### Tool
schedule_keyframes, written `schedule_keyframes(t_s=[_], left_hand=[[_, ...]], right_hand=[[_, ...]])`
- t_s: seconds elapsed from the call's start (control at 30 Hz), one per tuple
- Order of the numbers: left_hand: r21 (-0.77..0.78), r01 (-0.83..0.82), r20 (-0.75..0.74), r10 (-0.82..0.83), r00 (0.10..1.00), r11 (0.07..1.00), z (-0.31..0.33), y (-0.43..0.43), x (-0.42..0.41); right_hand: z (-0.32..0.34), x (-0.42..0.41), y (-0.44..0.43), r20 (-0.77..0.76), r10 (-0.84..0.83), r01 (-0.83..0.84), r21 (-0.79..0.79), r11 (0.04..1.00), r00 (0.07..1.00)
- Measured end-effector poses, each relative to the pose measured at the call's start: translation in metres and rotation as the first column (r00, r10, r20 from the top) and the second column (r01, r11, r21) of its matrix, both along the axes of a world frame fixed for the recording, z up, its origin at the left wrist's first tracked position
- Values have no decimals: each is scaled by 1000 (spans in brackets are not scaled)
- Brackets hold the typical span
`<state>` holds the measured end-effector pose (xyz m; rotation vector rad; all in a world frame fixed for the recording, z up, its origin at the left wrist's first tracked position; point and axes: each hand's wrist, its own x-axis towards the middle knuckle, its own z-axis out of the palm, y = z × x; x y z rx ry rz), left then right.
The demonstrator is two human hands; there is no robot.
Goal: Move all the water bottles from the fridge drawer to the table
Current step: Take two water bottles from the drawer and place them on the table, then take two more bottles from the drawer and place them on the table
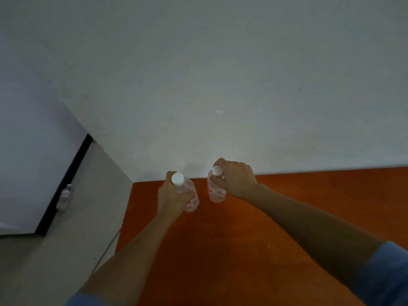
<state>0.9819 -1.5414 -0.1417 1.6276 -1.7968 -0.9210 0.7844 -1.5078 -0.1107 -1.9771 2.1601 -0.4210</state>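
Observation:
Two clear water bottles with white caps and red labels stand upright at the far left corner of the orange-brown table (242, 250). My left hand (172, 199) grips the left bottle (189, 195) around its body. My right hand (236, 177) holds the right bottle (216, 193) near its neck and cap. Both bottle bases seem to touch the tabletop, close to the white wall. The fridge drawer is not in view.
A white wall (220, 85) rises directly behind the table's far edge. Left of the table is grey floor (77, 239) with a thin cable. A white surface with a black edge (64, 184) at the far left has a small bottle-like shape (65, 196) beside it.

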Motion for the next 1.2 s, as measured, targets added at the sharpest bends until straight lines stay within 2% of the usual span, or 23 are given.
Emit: schedule_keyframes(t_s=[0.2, 0.37, 0.5, 0.67, 0.8, 0.93, 1.07, 1.2], left_hand=[[14, -1, -56, 1, 998, 1000, -21, -20, -10], [83, 106, -15, -105, 994, 991, -22, -26, -5], [94, 168, 102, -177, 979, 981, -13, -22, 8], [100, 218, 287, -238, 928, 971, 4, 5, 45], [191, 430, 436, -469, 768, 882, 18, 44, 68], [158, 647, 506, -624, 596, 746, 44, 92, 55], [96, 829, 612, -689, 388, 551, 79, 145, 11], [31, 934, 691, -683, 237, 356, 107, 222, -50]], right_hand=[[-14, -4, -19, 3, 28, -28, -43, 999, 1000], [-16, 4, -16, -11, 21, -21, -31, 999, 1000], [-4, 10, -2, -37, -54, 55, 38, 998, 998], [16, 22, 48, -67, -226, 232, 95, 968, 972], [27, 35, 120, -132, -325, 342, 146, 928, 937], [41, 40, 208, -155, -418, 442, 178, 879, 895], [64, 29, 303, -183, -555, 580, 127, 805, 811], [85, 17, 412, -211, -705, 731, 79, 678, 677]])
